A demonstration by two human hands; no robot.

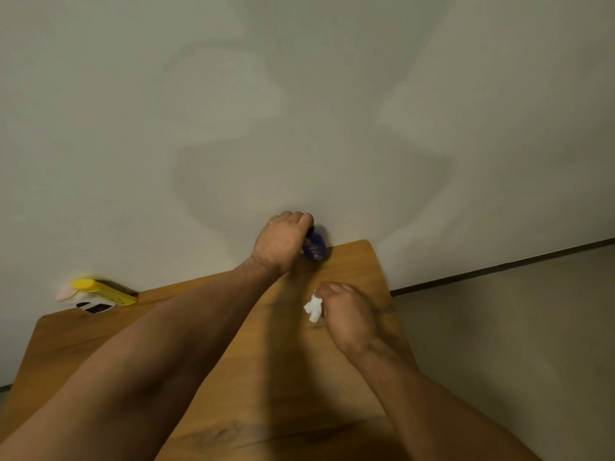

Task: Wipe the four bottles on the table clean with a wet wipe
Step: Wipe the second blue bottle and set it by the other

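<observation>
A small dark blue bottle (315, 246) stands at the far right corner of the wooden table (352, 377), against the wall. My left hand (281, 241) is closed around its top, hiding the cap. My right hand (346, 314) hovers nearer to me over the table, pinching a crumpled white wet wipe (313, 308). At the far left edge a yellow bottle (103, 291) stands beside a white and black bottle (95, 305) and a pale pink-capped one (65, 291), all partly overlapping.
A plain pale wall (299, 111) rises directly behind the table. To the right lies bare floor (515, 327) beyond the table's right edge, with a dark skirting line along the wall.
</observation>
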